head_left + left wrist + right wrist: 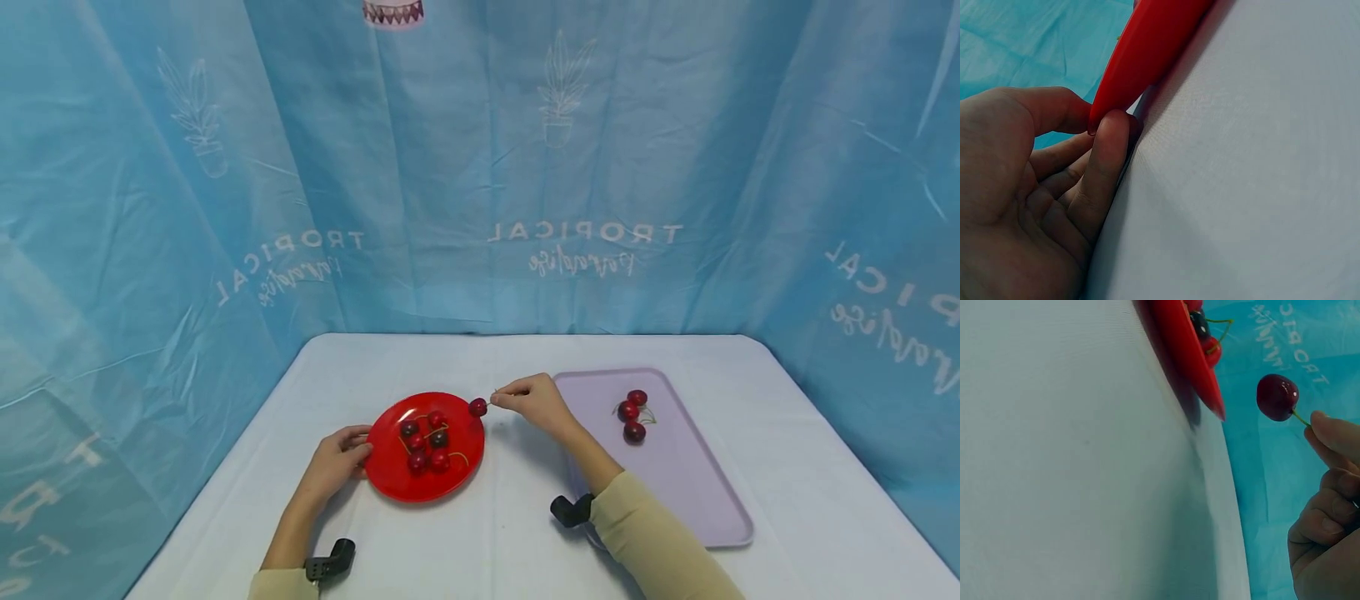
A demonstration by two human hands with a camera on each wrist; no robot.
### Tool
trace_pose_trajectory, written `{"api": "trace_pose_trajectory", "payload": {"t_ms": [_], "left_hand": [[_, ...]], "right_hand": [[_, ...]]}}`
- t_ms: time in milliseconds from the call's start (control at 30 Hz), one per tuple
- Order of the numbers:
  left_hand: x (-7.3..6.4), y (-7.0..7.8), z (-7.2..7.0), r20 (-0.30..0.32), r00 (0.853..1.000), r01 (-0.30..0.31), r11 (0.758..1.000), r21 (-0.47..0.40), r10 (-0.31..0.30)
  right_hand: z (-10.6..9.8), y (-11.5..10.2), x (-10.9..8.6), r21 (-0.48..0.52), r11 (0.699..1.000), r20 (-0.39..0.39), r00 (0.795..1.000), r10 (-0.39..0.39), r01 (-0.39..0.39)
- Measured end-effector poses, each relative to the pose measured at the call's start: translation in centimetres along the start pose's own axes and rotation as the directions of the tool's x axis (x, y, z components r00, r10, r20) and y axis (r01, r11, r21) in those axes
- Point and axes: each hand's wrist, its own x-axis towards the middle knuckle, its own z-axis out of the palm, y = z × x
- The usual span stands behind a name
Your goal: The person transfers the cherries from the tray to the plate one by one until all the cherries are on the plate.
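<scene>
A dark red cherry hangs in the air by the right rim of a red plate. My right hand pinches its green stem between thumb and forefinger; the right wrist view shows this cherry apart from the plate. At the plate's left edge, my left hand grips the rim, thumb on top and fingers beneath, as the left wrist view shows. Several cherries with stems lie in the middle of the plate.
Right of the plate lies a pale purple tray, partly under my right forearm. Three cherries rest in its upper part. A white tablecloth covers the table, and a blue printed curtain hangs behind and at both sides.
</scene>
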Motion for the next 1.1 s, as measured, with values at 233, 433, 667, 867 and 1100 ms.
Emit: {"api": "trace_pose_trajectory", "payload": {"t_ms": [233,433,667,867,1100], "left_hand": [[0.2,-0.3,0.0,0.003,1.000,0.004,1.000,-0.012,-0.004],[0.1,-0.3,-0.1,-0.004,1.000,0.007,1.000,0.003,-0.007],[0.3,-0.2,0.0,0.000,1.000,0.003,1.000,-0.008,-0.003],[0.3,-0.3,0.1,-0.010,1.000,0.011,1.000,0.009,-0.011],[0.1,-0.1,0.1,-0.011,1.000,0.015,1.000,-0.002,-0.015]], "right_hand": [[1.6,-0.2,-0.1,-0.013,1.000,0.043,0.999,0.014,-0.014],[2.9,0.0,0.1,-0.033,0.999,0.071,0.997,0.019,-0.017],[3.8,0.0,-0.3,-0.018,1.000,0.105,0.995,0.000,0.002],[4.4,-0.4,-0.5,-0.035,0.999,0.124,0.992,-0.010,0.014],[4.9,-0.9,-0.6,-0.072,0.997,0.143,0.989,-0.028,0.038]]}}
